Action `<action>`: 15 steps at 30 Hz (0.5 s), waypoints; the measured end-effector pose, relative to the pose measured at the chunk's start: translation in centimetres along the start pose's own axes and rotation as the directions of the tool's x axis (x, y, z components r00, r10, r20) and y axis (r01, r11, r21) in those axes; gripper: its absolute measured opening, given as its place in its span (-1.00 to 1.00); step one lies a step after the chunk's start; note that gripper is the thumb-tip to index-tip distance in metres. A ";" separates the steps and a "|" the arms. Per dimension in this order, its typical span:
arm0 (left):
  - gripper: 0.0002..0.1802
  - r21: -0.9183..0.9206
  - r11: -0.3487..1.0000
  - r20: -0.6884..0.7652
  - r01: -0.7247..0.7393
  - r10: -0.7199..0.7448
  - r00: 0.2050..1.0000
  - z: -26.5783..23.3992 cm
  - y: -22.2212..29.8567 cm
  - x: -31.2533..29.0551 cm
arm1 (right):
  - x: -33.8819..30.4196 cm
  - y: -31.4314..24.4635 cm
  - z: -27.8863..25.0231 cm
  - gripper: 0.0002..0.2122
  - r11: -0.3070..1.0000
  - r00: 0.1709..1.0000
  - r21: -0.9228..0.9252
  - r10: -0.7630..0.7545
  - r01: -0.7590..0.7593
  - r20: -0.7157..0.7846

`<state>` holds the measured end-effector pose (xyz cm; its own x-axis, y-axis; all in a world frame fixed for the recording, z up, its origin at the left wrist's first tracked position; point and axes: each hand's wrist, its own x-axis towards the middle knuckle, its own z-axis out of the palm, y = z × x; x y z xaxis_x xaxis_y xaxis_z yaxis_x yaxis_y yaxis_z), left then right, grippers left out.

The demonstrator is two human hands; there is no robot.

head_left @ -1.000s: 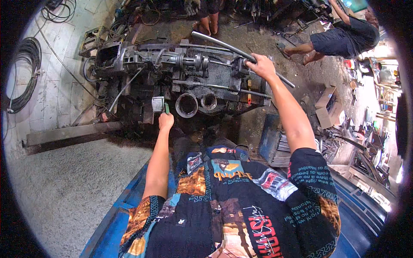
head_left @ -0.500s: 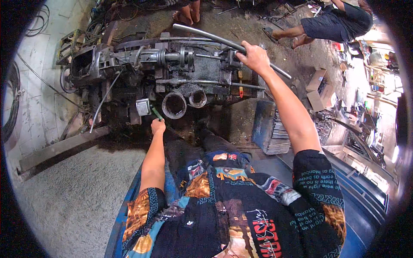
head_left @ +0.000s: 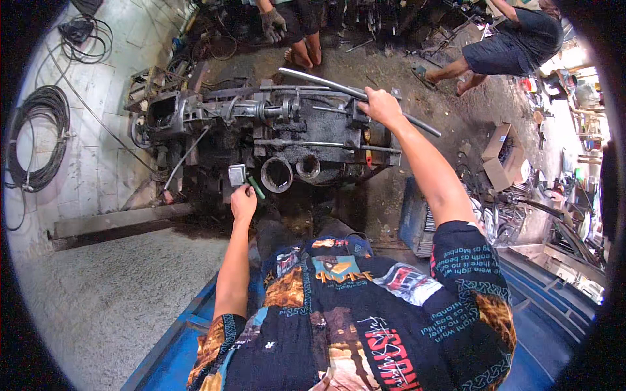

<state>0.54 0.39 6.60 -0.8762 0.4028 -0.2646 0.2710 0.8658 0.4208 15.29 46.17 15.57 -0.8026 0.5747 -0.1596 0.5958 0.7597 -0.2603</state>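
Observation:
A long, straight metal rod [head_left: 319, 80] lies slantwise above the far right part of a dark, greasy machine [head_left: 306, 124]. My right hand [head_left: 382, 106] is wrapped round it, nearer its right end. My left hand [head_left: 244, 203] is by the lower edge of a small grey box [head_left: 237, 175] at the machine's near side. Its fingers are bent and partly hidden, so their grip is unclear. Just right of that hand, a green handle [head_left: 257, 188] slants downward, apparently apart from it. Two round pipe-like openings [head_left: 277, 175] face up beyond the handle.
A brush with a red-tipped handle [head_left: 368, 156] rests at the machine's right. A cardboard box [head_left: 502, 156] and metal stock [head_left: 417, 218] stand to the right. Coiled cable [head_left: 40, 138] hangs on the left wall. Two other people are at the far side, one with a gloved hand [head_left: 274, 25].
The view has shifted, so the machine appears lower and farther right. My left hand has moved left from the green handle to the grey box. The right hand keeps its grip on the rod.

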 end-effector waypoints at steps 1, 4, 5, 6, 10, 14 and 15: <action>-0.74 -0.015 0.997 -0.055 -0.070 0.069 0.996 -0.8 1.5 0.4 | -0.2 0.9 -0.2 -0.53 0.999 1.000 0.022 0.024 -0.024 0.003; -0.78 -0.140 0.872 -0.287 -0.469 0.418 0.862 -3.4 6.6 2.6 | -1.0 3.7 -1.9 -0.35 0.991 0.997 0.131 -0.044 0.036 0.065; -0.79 -0.101 0.819 -0.305 -0.565 0.515 0.801 -4.6 9.4 3.6 | -1.2 6.2 -1.5 -0.30 0.986 0.994 0.148 -0.090 0.079 0.066; -0.81 -0.060 0.761 -0.322 -0.646 0.598 0.734 -5.9 12.1 4.5 | -1.4 8.0 -1.8 -0.30 0.987 0.995 0.145 -0.075 0.065 0.062; -0.64 0.095 0.581 -0.271 -0.808 0.796 0.541 -9.1 22.0 8.4 | -4.0 12.9 -2.5 -0.46 0.998 0.984 0.051 0.038 -0.048 0.172; -0.38 0.390 0.335 -0.100 -0.858 0.942 0.322 -7.9 28.7 13.4 | -6.2 14.2 -1.0 -0.59 0.978 0.965 0.013 0.203 -0.208 0.168; -0.42 0.403 0.301 0.054 -0.864 0.935 0.350 -6.9 29.6 14.8 | -6.3 14.2 -0.7 -0.57 0.960 0.951 -0.002 0.278 -0.280 0.132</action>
<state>-7.13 29.93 21.09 -0.0322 0.9667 0.2539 0.9995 0.0319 0.0054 28.83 53.51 13.55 -0.6016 0.7180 -0.3501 0.7970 0.5687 -0.2032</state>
